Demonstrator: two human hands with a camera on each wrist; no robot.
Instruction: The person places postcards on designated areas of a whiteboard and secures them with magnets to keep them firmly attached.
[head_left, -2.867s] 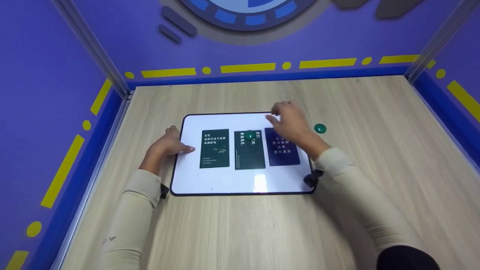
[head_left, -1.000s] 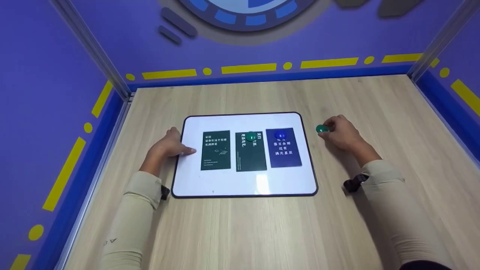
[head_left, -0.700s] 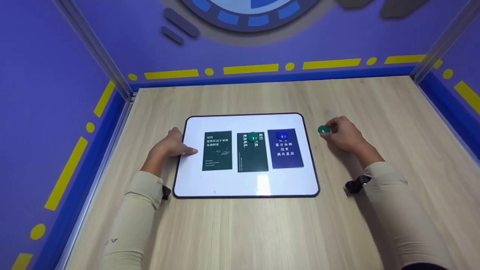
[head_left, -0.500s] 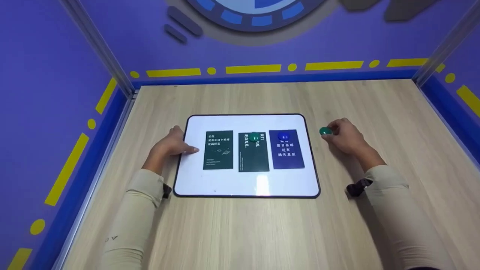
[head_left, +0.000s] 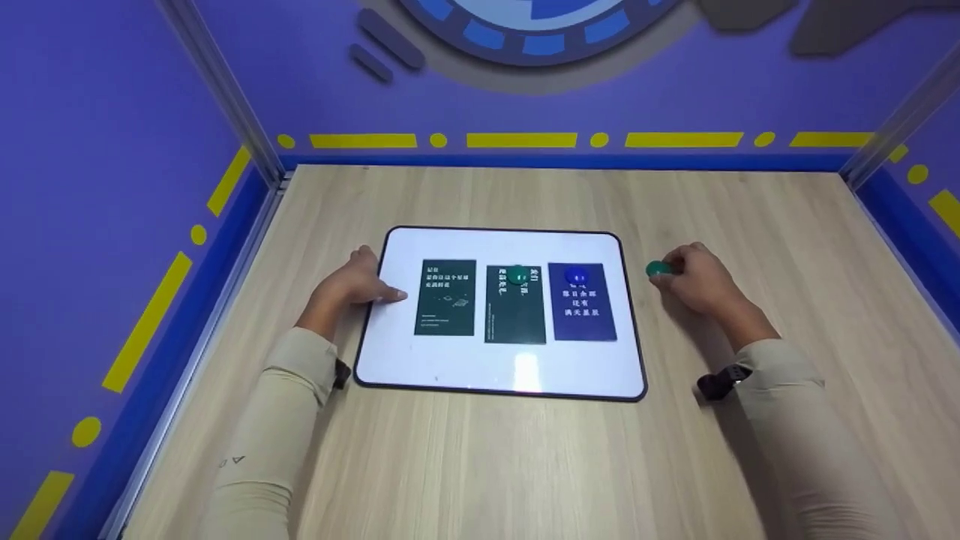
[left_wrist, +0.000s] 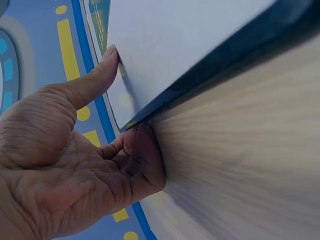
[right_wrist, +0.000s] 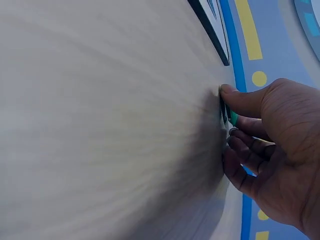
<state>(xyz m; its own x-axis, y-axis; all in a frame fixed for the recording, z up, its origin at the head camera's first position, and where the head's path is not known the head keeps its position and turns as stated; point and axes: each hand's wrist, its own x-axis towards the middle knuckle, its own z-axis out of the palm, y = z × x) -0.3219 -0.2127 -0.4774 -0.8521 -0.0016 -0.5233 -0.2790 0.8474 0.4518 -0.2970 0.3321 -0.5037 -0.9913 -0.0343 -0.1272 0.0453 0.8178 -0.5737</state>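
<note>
A black-rimmed whiteboard point(head_left: 480, 367) lies flat on the table. Three printed cards are on it: a green card point(head_left: 445, 319) at left, another green card point(head_left: 515, 322) in the middle and a blue card point(head_left: 584, 328) at right. A round green magnet point(head_left: 518, 275) sits on the middle card's upper part, a blue magnet point(head_left: 576, 275) on the blue card's. My left hand point(head_left: 347, 283) grips the board's left edge, thumb on top and fingers curled at the rim. To the board's right, my right hand point(head_left: 701, 281) pinches a second green magnet point(head_left: 657, 268) at the tabletop.
The wooden tabletop point(head_left: 480, 465) surrounds the board. Blue-purple panels with yellow marks stand behind point(head_left: 525, 112) and along both sides. A dark strap with a small device point(head_left: 724, 382) is on the right wrist.
From above the blue card, my right hand has moved right to the loose green magnet and pinches it. The blue magnet now shows on the blue card. My left hand stays at the board's edge.
</note>
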